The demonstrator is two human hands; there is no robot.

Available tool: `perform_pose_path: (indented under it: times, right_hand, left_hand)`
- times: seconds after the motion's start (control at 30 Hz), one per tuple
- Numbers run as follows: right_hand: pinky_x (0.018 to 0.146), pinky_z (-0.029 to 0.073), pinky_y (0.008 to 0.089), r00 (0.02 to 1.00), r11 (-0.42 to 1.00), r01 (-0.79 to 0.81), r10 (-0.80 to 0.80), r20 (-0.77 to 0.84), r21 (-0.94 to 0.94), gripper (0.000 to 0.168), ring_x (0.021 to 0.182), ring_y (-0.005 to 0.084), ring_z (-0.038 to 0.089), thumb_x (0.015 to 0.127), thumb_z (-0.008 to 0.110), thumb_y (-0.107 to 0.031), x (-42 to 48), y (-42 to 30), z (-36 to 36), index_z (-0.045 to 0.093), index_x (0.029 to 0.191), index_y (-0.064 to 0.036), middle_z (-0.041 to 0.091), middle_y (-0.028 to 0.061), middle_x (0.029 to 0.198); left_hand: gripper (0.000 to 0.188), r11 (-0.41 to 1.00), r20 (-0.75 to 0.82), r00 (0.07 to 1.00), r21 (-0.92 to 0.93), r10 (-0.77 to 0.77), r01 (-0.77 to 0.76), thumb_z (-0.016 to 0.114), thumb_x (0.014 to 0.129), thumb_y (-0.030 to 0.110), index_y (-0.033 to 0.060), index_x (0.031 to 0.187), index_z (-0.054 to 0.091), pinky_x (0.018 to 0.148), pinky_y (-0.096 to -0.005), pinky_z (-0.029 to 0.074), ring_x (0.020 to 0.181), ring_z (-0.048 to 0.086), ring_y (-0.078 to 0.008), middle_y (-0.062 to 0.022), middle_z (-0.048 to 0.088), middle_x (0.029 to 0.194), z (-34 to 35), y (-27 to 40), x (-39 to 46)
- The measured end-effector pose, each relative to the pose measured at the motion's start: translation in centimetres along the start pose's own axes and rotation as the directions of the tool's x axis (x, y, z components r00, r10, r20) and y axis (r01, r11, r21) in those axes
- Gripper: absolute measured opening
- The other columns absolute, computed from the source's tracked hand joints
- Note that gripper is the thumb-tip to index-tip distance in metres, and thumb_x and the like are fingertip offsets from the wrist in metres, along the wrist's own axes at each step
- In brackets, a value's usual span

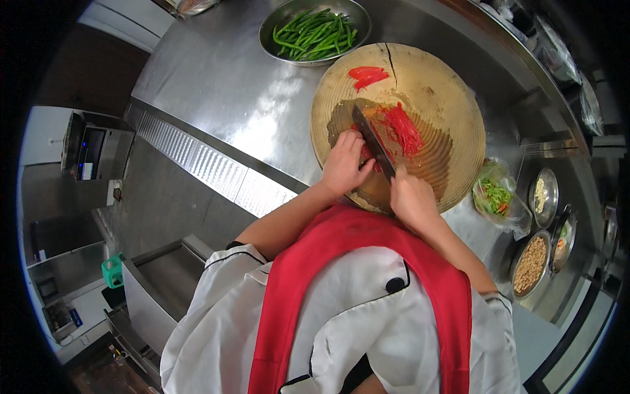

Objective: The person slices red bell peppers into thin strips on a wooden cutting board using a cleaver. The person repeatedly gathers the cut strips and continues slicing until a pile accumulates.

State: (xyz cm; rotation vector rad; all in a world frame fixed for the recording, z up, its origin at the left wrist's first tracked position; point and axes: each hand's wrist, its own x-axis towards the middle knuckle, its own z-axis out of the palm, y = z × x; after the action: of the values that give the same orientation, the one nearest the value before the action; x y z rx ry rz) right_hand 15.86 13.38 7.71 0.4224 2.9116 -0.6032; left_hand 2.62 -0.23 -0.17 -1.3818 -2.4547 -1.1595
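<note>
My right hand grips the handle of a cleaver-like kitchen knife, its dark blade standing on edge on a round wooden chopping block. Bent fingers of my left hand press red pepper to the wood, right beside the blade; the hand hides part of that piece. To the right of the blade lies a pile of fine red pepper shreds. Farther back on the block rest a few larger red pepper pieces. The wood around the knife is wet and dark, and a crack runs in from the far edge.
Behind the block, a metal bowl holds green beans on the steel counter. At right sit a plastic bag of cut vegetables, a bowl of peanuts or beans and smaller bowls. A raised steel shelf edge borders the far right.
</note>
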Motion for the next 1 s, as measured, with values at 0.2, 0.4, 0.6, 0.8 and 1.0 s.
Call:
perform_pose_path:
  times: [0.2,0.4,0.6,0.8,1.0]
  right_hand:
    - [0.072,0.05,0.0544,0.991,0.972,0.009,0.024,-0.135,0.234,0.026,0.076,0.0462,0.064,0.092,0.054,-0.017,2.4,3.8,0.6,0.057,0.103,0.006,0.065,0.0293,0.078]
    - [0.067,0.051,0.0536,0.986,0.997,-0.004,0.016,-0.168,0.072,0.027,0.07,0.0446,0.064,0.092,0.054,-0.015,0.2,2.2,-2.1,0.056,0.106,0.007,0.064,0.0276,0.073]
    - [0.064,0.051,0.0536,0.999,0.999,0.008,-0.006,-0.044,0.045,0.021,0.067,0.0441,0.064,0.091,0.054,-0.014,-1.4,1.0,-2.3,0.054,0.099,0.006,0.064,0.0265,0.069]
    - [0.063,0.051,0.0538,1.0,0.999,0.013,-0.012,-0.008,0.04,0.018,0.065,0.0445,0.064,0.091,0.054,-0.013,-1.6,1.0,-1.8,0.052,0.094,0.005,0.063,0.0268,0.067]
    - [0.062,0.051,0.0541,0.999,0.999,0.013,-0.014,0.044,0.03,0.017,0.064,0.0443,0.064,0.091,0.053,-0.013,-2.2,0.9,-1.7,0.051,0.092,0.005,0.063,0.0267,0.066]
  left_hand:
    - [0.041,1.0,-0.012,1.0,-0.012,-0.012,0.012,0.077,0.073,0.015,-0.0037,0.101,0.055,0.092,-0.0428,0.045,0.106,0.052,-0.0383,-0.0192,0.054,0.109,0.2,-0.2,-0.1]
    - [0.04,1.0,-0.035,0.999,-0.009,0.022,-0.023,0.077,0.074,0.015,-0.0037,0.102,0.054,0.093,-0.0431,0.045,0.106,0.052,-0.0388,-0.0198,0.054,0.109,0.2,-0.3,-0.3]
    - [0.039,1.0,-0.016,1.0,-0.016,0.012,-0.012,0.076,0.074,0.015,-0.0033,0.101,0.055,0.093,-0.0431,0.045,0.107,0.052,-0.0385,-0.0201,0.054,0.109,-0.2,0.1,-0.2]
    - [0.039,1.0,-0.013,1.0,-0.007,0.005,-0.005,0.076,0.074,0.015,-0.0034,0.1,0.055,0.092,-0.0426,0.045,0.107,0.052,-0.038,-0.02,0.054,0.109,-0.2,0.1,-0.2]
    - [0.04,1.0,-0.007,1.0,-0.008,0.014,-0.014,0.077,0.074,0.015,-0.0038,0.101,0.055,0.092,-0.0428,0.046,0.107,0.052,-0.0385,-0.0198,0.054,0.109,-0.3,0.0,-0.2]
